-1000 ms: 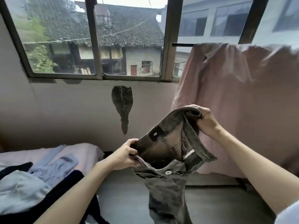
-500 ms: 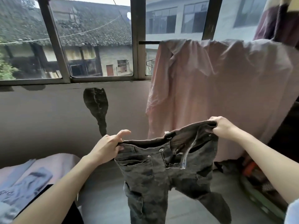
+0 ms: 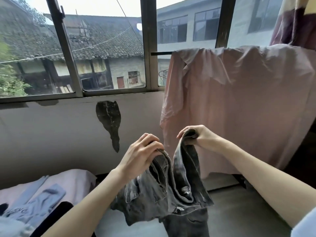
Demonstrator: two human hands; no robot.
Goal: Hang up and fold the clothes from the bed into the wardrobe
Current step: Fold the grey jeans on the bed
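Grey denim, and the jeans are folding lengthwise! Half a second ago the waistband was stretched wide; now the left hand and right hand have swung close together, each with fingers curled tight on a waistband end, the legs hanging in mid-air beside the bed (more clothes waiting there). Looks like leg-on-leg next, then the wardrobe.

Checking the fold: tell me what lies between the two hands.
Head view: only the jeans' slack waistband, which dips between left hand and right hand.
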